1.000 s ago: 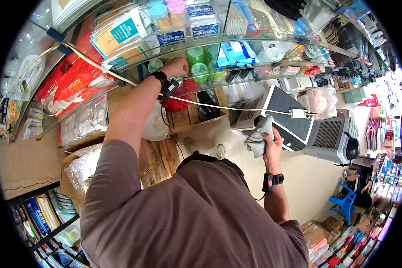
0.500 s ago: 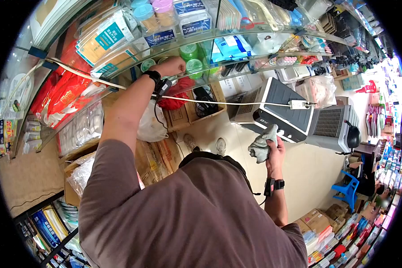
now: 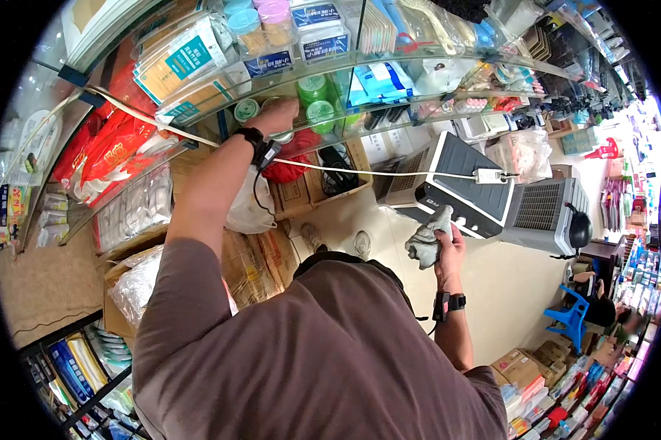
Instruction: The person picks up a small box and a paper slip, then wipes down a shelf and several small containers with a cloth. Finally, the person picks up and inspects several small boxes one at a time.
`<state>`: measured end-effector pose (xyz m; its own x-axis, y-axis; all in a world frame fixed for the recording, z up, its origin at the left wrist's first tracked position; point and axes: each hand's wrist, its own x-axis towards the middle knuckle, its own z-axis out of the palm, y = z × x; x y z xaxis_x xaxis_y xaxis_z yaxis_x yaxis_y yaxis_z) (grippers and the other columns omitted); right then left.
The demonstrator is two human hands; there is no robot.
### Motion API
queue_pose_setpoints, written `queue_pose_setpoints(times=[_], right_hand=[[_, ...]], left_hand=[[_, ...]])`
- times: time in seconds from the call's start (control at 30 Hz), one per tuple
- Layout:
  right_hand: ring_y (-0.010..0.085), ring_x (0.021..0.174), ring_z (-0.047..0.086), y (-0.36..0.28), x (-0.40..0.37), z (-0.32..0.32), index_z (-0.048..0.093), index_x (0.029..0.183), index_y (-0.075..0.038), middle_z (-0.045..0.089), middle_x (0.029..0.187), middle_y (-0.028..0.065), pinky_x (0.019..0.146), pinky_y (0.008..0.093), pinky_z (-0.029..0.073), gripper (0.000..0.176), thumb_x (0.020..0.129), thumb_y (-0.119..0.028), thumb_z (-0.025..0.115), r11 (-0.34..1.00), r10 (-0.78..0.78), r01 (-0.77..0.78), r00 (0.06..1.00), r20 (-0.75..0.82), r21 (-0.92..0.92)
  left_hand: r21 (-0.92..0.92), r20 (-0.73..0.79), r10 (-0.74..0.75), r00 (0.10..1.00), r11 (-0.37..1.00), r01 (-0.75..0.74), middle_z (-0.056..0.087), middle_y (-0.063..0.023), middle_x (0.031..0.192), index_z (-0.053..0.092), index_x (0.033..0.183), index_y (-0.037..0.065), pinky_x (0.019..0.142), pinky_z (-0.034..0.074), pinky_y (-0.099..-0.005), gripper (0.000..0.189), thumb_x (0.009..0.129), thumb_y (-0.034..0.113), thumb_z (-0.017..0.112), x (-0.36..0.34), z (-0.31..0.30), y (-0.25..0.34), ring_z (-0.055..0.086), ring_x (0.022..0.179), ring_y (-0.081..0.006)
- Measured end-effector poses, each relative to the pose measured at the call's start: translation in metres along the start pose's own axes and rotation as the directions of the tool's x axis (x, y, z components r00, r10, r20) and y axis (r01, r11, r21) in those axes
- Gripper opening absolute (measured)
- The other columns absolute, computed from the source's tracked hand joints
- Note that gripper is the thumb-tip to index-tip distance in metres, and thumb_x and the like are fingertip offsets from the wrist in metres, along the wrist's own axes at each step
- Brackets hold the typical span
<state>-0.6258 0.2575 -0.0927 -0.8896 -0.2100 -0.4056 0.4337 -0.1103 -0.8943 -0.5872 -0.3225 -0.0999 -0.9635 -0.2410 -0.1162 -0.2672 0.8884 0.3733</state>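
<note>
My left hand (image 3: pixel 279 117) is inside the glass display case, curled among round green-lidded jars. Its fingertips point down and are partly hidden, so what they grip, if anything, I cannot make out. One green jar (image 3: pixel 320 116) stands just right of it, and another round lid (image 3: pixel 247 110) lies to its left. Low over the floor, my right hand (image 3: pixel 451 249) has its fingers closed on a crumpled grey cloth (image 3: pixel 427 238).
A white cable (image 3: pixel 389 173) stretches past my left wrist to a power strip (image 3: pixel 490 176) on a black-and-white air cooler (image 3: pixel 462 187). Glass shelves (image 3: pixel 448 81) hold packaged goods. Below are an open carton (image 3: pixel 356 180) and a white plastic bag (image 3: pixel 251 205); a blue chair (image 3: pixel 569 317) stands right.
My left hand has shifted slightly left and down within the case. The grey cloth and my right hand stay nearly in place, and the view has tilted a little.
</note>
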Motion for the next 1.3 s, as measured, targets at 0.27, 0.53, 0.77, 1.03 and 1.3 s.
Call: queue_pose_setpoints(times=[0.27, 0.53, 0.77, 1.03, 1.3], right_hand=[[0.0194, 0.096, 0.068, 0.001, 0.012, -0.003, 0.066, 0.124, 0.003, 0.072, 0.11, 0.0094, 0.089, 0.0335, 0.056, 0.037, 0.088, 0.003, 0.065, 0.998, 0.049, -0.047, 0.997, 0.058, -0.049], [0.0197, 0.095, 0.068, -0.006, 0.011, -0.002, 0.066, 0.124, 0.003, 0.071, 0.11, 0.0097, 0.087, 0.034, 0.056, 0.036, 0.088, 0.004, 0.063, 0.999, 0.033, -0.031, 0.998, 0.051, -0.038], [0.0203, 0.097, 0.068, 0.01, 0.003, -0.02, 0.065, 0.125, 0.004, 0.071, 0.112, 0.0108, 0.088, 0.0348, 0.056, 0.036, 0.089, 0.003, 0.065, 0.998, 0.025, -0.026, 0.999, -0.024, -0.049], [0.0216, 0.098, 0.069, 0.009, 0.002, -0.008, 0.064, 0.126, 0.004, 0.071, 0.113, 0.0122, 0.089, 0.0357, 0.057, 0.037, 0.088, 0.003, 0.064, 0.999, 0.038, -0.038, 0.999, 0.005, -0.039], [0.021, 0.098, 0.067, 0.003, 0.01, 0.0, 0.066, 0.123, 0.003, 0.07, 0.112, 0.0096, 0.09, 0.0348, 0.055, 0.036, 0.087, 0.002, 0.066, 0.997, 0.029, -0.026, 0.999, 0.039, -0.076]], left_hand=[[-0.011, -0.055, -0.008, 0.998, 1.0, 0.008, 0.064, -0.0194, 0.101, 0.065, 0.097, 0.002, 0.081, 0.049, -0.0488, 0.012, 0.096, 0.014, 0.063, -0.017, -0.027, 0.021, 0.063, 0.096, -0.039], [-0.025, 0.079, -0.021, 0.997, 0.999, 0.023, 0.073, -0.018, 0.091, 0.073, 0.088, 0.005, 0.078, 0.055, -0.0472, 0.015, 0.078, 0.016, 0.076, 0.013, -0.004, 0.002, 0.07, 0.088, -0.0368], [-0.035, 0.132, 0.116, 0.984, 0.993, -0.112, 0.07, -0.0213, 0.08, 0.072, 0.079, 0.003, 0.068, 0.053, -0.0469, 0.01, 0.074, 0.012, 0.071, 0.029, 0.004, -0.01, 0.071, 0.078, -0.0385], [0.014, 0.339, 0.072, 0.938, 0.997, -0.082, 0.066, -0.0213, 0.083, 0.064, 0.083, 0.0, 0.068, 0.049, -0.0479, 0.014, 0.084, 0.014, 0.061, 0.029, -0.01, -0.004, 0.064, 0.078, -0.0389], [-0.198, -0.185, -0.088, 0.979, 0.979, 0.051, 0.068, -0.0221, 0.098, 0.061, 0.098, 0.002, 0.081, 0.053, -0.0495, 0.019, 0.094, 0.02, 0.061, -0.028, -0.028, 0.041, 0.066, 0.095, -0.0426]])
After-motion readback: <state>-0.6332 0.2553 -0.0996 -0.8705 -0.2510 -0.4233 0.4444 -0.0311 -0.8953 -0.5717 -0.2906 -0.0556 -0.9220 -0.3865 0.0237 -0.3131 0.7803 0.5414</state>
